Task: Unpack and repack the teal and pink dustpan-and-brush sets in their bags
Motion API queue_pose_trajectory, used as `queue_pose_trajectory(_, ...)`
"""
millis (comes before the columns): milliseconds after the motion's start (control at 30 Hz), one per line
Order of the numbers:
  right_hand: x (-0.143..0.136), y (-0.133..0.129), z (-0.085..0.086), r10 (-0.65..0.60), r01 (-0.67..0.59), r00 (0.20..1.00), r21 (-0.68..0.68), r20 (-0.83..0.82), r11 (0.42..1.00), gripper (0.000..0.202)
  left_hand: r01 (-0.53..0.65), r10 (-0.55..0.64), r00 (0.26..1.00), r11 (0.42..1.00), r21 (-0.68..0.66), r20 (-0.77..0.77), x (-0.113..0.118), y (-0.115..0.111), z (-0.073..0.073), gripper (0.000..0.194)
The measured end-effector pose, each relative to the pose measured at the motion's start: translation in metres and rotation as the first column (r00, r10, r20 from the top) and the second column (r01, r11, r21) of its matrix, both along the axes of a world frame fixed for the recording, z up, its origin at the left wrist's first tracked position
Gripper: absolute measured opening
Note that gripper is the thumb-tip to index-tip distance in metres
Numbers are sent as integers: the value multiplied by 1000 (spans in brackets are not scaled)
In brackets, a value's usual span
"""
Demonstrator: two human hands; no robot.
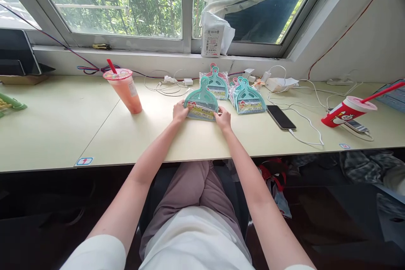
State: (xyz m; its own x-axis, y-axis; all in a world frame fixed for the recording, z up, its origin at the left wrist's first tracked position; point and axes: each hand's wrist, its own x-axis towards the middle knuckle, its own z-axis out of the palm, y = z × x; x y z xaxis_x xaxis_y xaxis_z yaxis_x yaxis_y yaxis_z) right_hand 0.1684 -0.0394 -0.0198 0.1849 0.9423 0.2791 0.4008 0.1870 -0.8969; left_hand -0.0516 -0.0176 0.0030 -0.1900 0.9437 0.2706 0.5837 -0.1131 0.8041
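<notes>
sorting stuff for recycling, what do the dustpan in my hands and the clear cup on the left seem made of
Dustpan: probably glossy molded plastic, judging by its even teal color and smooth edges.
Clear cup: likely thin, shiny plastic; the pink drink shows through its wall.

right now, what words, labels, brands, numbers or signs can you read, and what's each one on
No words, brands or numbers are readable.
Red arrow sign: left sticker, near the table edge.
Too small or blurred: labels on the held dustpan pack and packs behind and beside it; print on the white box, pink-lidded clear cup and right sticker.
</notes>
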Motion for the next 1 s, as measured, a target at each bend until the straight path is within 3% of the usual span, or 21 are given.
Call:
queue_pose_trajectory(67, -2, 0, -2, 63, -63, 998, 28, -10, 998, 34, -42, 42, 999, 999, -16, -27, -7, 2, 4, 29)
queue_pose_trajectory(167, -2, 3, -5, 102, -100, 995, 80, -23, 992, 45, -221, 217, 973, 974, -55, -74, -34, 7, 10, 35)
queue_pose_trajectory(267, 0, 8, -9, 67, -69, 997, 82, 32, 994, 45, -395, 384, 917, 911, -118, -108, -73, 10, 12, 37)
queue_pose_trajectory(400, 4, 22, -13, 3, -19, 978, 74, 208, 997, 40, -496, 473, 868, 838, -225, -153, -112, 9, 11, 43)
queue_pose_trajectory(533, 4, 46, -14, -97, 81, 957, 70, 275, 994, 45, -525, 475, 846, 822, -221, -241, -115, 9, 9, 46)
queue_pose_trajectory(733, 1, 90, -8, -350, 362, 912, -19, 212, 932, 56, -598, 541, 741, 801, -25, -397, -100, 6, 5, 54)
queue_pose_trajectory(867, -5, 109, -4, -411, 432, 879, -38, 242, 901, 62, -497, 525, 725, 847, 189, -446, -93, 3, 8, 52)
queue_pose_trajectory(933, -8, 115, -2, -444, 475, 855, -60, 268, 878, 62, -360, 420, 785, 908, 217, -455, -88, 3, 9, 41)
queue_pose_trajectory(1000, -11, 119, -1, -487, 532, 821, -89, 299, 842, 60, -197, 247, 868, 968, 158, -430, -80, 6, 7, 32)
